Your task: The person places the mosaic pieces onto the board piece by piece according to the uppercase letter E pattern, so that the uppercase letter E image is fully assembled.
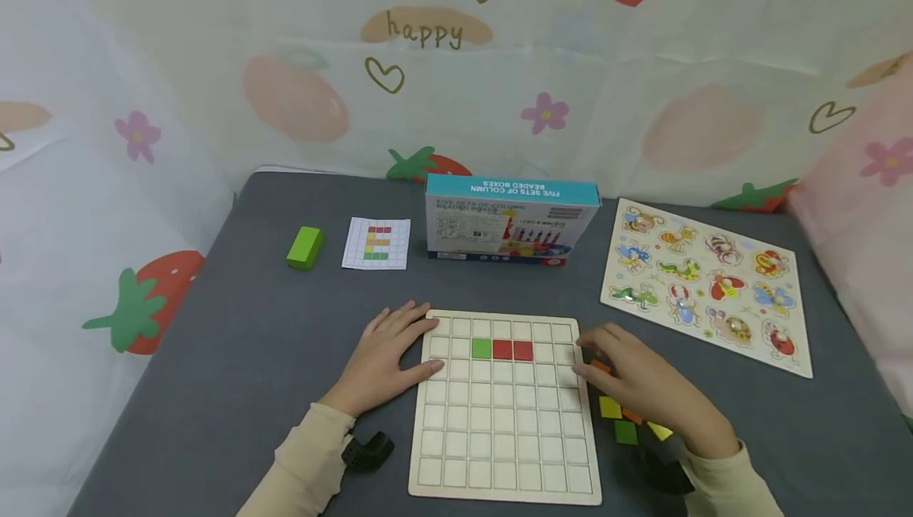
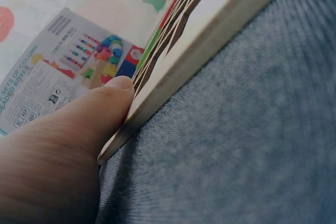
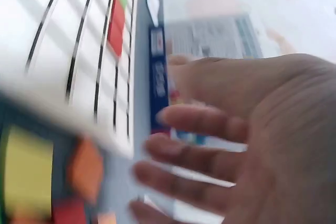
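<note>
A pale wooden grid board (image 1: 505, 446) lies flat on the dark table. In its second row sit a green tile (image 1: 481, 349) and two red tiles (image 1: 512, 350), side by side. My left hand (image 1: 388, 362) rests at the board's upper left edge, the thumb (image 2: 107, 103) over the rim. At the right edge is my right hand (image 1: 635, 378), palm empty and fingers (image 3: 184, 179) loosely bent, blurred in the right wrist view. Beneath and beside it lie several loose tiles, among them a yellow tile (image 1: 609, 407) and a green one; the hand partly hides them.
A small card (image 1: 376, 244) with a coloured grid pattern lies beyond the board, with a green block (image 1: 305, 248) to its left. Behind the board stands a printed box (image 1: 509, 220). An insect picture board (image 1: 706, 287) lies at the right. Patterned cloth (image 1: 456, 65) hangs behind the table.
</note>
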Available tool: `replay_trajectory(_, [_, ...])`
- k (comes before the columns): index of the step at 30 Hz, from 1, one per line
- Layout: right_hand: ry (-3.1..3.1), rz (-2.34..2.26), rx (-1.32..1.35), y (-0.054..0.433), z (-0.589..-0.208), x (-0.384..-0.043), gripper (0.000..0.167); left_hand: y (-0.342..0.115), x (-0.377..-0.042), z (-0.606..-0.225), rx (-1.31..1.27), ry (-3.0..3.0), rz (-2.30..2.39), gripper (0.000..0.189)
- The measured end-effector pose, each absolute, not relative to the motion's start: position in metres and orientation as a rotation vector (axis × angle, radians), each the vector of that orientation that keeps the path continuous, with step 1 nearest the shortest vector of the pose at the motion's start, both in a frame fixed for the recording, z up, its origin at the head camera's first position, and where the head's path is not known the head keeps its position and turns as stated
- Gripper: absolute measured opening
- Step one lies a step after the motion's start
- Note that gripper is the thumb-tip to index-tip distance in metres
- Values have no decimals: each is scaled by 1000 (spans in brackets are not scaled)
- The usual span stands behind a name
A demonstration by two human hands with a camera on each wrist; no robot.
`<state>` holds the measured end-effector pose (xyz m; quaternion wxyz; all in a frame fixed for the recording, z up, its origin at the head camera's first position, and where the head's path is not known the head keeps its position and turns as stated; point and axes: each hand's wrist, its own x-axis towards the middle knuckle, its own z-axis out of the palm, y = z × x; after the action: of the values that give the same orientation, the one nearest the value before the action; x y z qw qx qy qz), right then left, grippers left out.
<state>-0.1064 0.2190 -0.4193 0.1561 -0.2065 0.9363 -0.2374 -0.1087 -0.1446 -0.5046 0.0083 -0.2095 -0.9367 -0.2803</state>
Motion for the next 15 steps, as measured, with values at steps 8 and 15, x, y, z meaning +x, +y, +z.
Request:
replay_trajectory(8, [2707, -421, -293, 279, -427, -66, 44, -144, -107, -507, -668, -2927, -873, 64])
replay_trajectory(15, [2801, -486, -275, 303, -442, -49, 40, -146, -108, -507, -653, -2936, -877, 65])
